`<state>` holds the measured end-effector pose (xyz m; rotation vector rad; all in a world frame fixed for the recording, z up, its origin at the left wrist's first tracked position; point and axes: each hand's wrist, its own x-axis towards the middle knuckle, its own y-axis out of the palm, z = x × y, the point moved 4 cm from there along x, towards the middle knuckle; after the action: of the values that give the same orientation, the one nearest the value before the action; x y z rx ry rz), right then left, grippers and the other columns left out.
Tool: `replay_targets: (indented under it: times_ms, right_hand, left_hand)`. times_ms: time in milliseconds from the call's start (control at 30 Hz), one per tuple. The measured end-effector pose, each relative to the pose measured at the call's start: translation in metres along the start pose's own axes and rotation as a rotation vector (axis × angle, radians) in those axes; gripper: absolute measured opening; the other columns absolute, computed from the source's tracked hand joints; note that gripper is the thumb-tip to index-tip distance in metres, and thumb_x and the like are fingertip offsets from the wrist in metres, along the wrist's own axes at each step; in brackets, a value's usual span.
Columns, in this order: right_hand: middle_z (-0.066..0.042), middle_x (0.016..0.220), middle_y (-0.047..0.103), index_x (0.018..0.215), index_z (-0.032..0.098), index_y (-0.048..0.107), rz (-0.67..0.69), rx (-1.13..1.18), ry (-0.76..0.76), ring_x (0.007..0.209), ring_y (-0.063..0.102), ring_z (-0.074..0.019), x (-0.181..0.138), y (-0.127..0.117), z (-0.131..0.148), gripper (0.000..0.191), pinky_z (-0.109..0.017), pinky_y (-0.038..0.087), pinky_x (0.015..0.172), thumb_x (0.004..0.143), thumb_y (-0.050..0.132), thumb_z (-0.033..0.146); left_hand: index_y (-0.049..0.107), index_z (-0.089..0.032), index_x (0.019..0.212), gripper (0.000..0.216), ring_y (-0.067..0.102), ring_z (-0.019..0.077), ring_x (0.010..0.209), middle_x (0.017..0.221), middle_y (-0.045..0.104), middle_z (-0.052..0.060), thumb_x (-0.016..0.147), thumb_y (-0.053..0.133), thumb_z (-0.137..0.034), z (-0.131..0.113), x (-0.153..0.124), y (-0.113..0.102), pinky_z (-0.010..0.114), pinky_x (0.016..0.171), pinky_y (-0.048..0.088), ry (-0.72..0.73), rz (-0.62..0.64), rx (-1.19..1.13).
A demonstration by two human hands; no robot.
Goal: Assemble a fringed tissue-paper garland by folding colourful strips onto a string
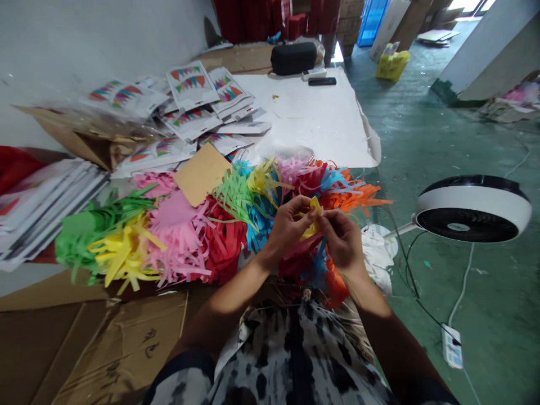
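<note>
Just above the table's near edge, my left hand [292, 220] and my right hand [340, 233] meet. Between their fingertips is a small piece of yellow paper [316, 206], pinched from both sides. Red, blue and orange fringe lies below and behind my hands. To the left, bunches of cut tissue fringe spread along the table: green [90, 228], yellow [122, 250], pink [179, 239] and red [223, 247]. A tan card [202, 173] rests on top of the pink bunch. Light green fringe [236, 194] lies nearest my left hand, and orange fringe [354, 197] lies beyond my right.
Printed packets [192, 87] are heaped at the back left, with more stacked at the far left [54, 197]. A black case [294, 58] and a dark phone-like object [322, 81] lie on the white sheet [320, 121]. A fan [472, 208] stands at the right, near a power strip [452, 346].
</note>
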<state>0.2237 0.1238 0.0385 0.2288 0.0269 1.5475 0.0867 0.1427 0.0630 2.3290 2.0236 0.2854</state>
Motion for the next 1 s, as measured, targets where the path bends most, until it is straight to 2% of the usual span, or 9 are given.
replay_targets:
  times_ms: [167,267,367,500,667,833,1000]
  right_hand:
    - [0.001,0.083,0.064,0.086,0.023,0.07,0.031,0.146,0.085,0.073,0.056,-0.0123,0.005,-0.003,-0.001,0.024,-0.026,0.046,0.068,0.087,0.081,0.045]
    - [0.001,0.082,0.064,0.087,0.023,0.069,0.045,0.137,0.092,0.073,0.057,-0.0126,0.006,-0.005,-0.004,0.023,-0.027,0.046,0.069,0.088,0.08,0.044]
    - [0.0,0.088,0.066,0.092,0.024,0.069,-0.004,0.028,-0.001,0.077,0.059,-0.0142,0.008,-0.009,-0.003,0.021,-0.029,0.048,0.071,0.09,0.077,0.044]
    - [-0.001,0.095,0.067,0.098,0.024,0.067,-0.065,-0.208,-0.151,0.078,0.06,-0.0148,0.007,-0.014,0.012,0.016,-0.03,0.048,0.068,0.097,0.069,0.04]
    - [-0.008,0.113,0.064,0.092,0.022,0.068,0.036,-0.54,-0.36,0.092,0.063,-0.0189,0.004,-0.01,0.041,0.013,-0.034,0.052,0.072,0.1,0.064,0.032]
    - [-0.009,0.11,0.063,0.09,0.022,0.067,0.086,-0.644,-0.357,0.095,0.064,-0.0214,0.005,-0.009,0.045,0.012,-0.039,0.053,0.077,0.099,0.065,0.029]
    - [-0.008,0.108,0.065,0.088,0.022,0.067,0.093,-0.646,-0.318,0.088,0.062,-0.0191,0.006,-0.011,0.042,0.012,-0.038,0.051,0.076,0.099,0.065,0.029]
  left_hand:
    - [0.068,-0.018,0.094,0.031,0.057,0.0092,0.072,0.086,0.065,-0.001,0.087,0.082,-0.045,-0.001,0.0,0.003,0.022,0.069,0.049,-0.019,0.036,-0.1]
    - [0.067,-0.017,0.092,0.033,0.059,0.0097,0.074,0.085,0.065,-0.001,0.086,0.083,-0.045,0.002,0.002,0.002,0.022,0.07,0.049,-0.012,0.035,-0.081]
    - [0.065,-0.017,0.09,0.036,0.06,0.0102,0.072,0.084,0.065,0.0,0.086,0.082,-0.049,0.002,0.008,-0.004,0.022,0.067,0.049,0.03,0.022,0.021]
    - [0.062,-0.018,0.093,0.036,0.06,0.0106,0.07,0.082,0.063,-0.001,0.09,0.078,-0.051,-0.004,0.015,-0.011,0.022,0.064,0.049,0.08,0.094,0.154]
    - [0.063,-0.017,0.096,0.026,0.064,0.0125,0.077,0.089,0.067,0.002,0.093,0.072,-0.041,-0.013,0.018,-0.01,0.022,0.068,0.051,0.109,0.232,0.347]
    - [0.066,-0.016,0.091,0.02,0.061,0.0116,0.071,0.083,0.068,0.002,0.092,0.071,-0.035,-0.017,0.018,-0.011,0.022,0.064,0.047,0.113,0.236,0.47]
    - [0.067,-0.016,0.09,0.019,0.057,0.0109,0.07,0.081,0.066,0.002,0.093,0.07,-0.035,-0.015,0.018,-0.015,0.023,0.064,0.045,0.136,0.226,0.493]
